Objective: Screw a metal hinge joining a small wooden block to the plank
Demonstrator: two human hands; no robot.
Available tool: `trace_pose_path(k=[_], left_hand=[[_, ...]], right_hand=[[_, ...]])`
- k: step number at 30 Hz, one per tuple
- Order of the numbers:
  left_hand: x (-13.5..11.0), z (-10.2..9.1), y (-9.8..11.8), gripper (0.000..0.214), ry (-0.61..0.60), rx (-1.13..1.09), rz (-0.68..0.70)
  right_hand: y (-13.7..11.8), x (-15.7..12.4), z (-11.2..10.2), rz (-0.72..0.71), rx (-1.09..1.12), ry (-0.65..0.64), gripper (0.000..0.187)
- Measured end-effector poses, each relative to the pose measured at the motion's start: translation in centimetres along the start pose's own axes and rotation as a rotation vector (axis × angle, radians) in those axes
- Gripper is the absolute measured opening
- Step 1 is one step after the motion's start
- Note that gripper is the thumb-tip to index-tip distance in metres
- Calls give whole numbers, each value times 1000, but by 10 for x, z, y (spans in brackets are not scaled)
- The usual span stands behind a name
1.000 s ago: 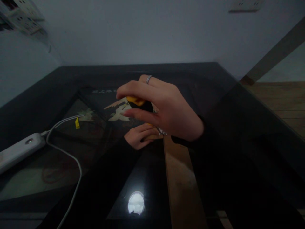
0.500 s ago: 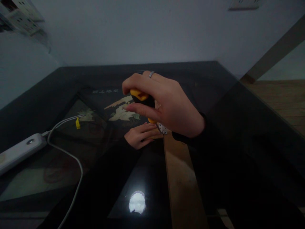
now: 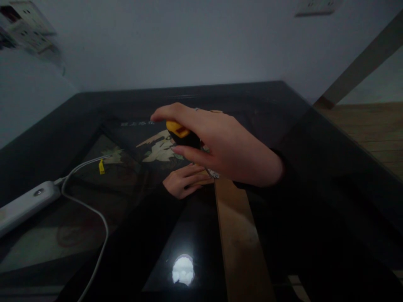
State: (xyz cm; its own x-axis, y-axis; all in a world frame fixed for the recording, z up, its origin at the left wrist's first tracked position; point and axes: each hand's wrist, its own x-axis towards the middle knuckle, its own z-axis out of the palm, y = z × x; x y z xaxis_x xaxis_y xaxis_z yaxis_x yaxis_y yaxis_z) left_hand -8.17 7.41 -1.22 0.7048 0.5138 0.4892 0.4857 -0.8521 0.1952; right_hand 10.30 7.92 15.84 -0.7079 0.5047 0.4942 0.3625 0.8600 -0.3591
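Observation:
My right hand is curled around a yellow-and-black handle, which looks like a screwdriver, with the index finger and thumb on either side. Its lower end is hidden behind the hand. Just below is a silver metal hinge with holes, at the far end of a long wooden board. My left hand is low beside the hinge, its fingers stretched out flat toward it. A bit of pale wood shows by those fingertips; how they touch it is partly hidden.
The dark glossy tabletop carries a flower print and reflects a bright light. On the left lie a white power strip, a white cable and a yellow tag. Wall sockets are at the upper left, and a wall rises behind.
My right hand has shifted slightly down, its index finger stretching further left past the handle and its grip looking looser. My left hand, the board and the hinge stay about where they were.

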Motion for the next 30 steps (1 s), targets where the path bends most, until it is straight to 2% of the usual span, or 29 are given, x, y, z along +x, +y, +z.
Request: trace_pose_path(k=[3,7,12,18,21,24,27,30], left_hand=[[-1,1,-1,32,5,-8,-12],[-3,5,-4,34,10,-28,0],[-4,6,-4,36,1,-51,-7],[-1,1,0,37,-67,-49,-39],[2,-2,2,37,-47,-27,-22],[5,-6,6,39,-21,-7,-14],[8,-9,10,40,17,27,6],[10,-11,13,38,55,90,58]], right_hand=[[-1,1,-4,45,-95,-81,44],[-1,2,-6,37,-130,-31,41],[-2,1,-11,100,-144,41,46],[-3,-3,-24,107,-169,223,34],[-5,-6,-29,166,-212,366,31],[-6,-10,-34,232,-174,453,32],[4,-17,-40,305,-125,533,35],[29,-35,-48,373,-43,652,35]])
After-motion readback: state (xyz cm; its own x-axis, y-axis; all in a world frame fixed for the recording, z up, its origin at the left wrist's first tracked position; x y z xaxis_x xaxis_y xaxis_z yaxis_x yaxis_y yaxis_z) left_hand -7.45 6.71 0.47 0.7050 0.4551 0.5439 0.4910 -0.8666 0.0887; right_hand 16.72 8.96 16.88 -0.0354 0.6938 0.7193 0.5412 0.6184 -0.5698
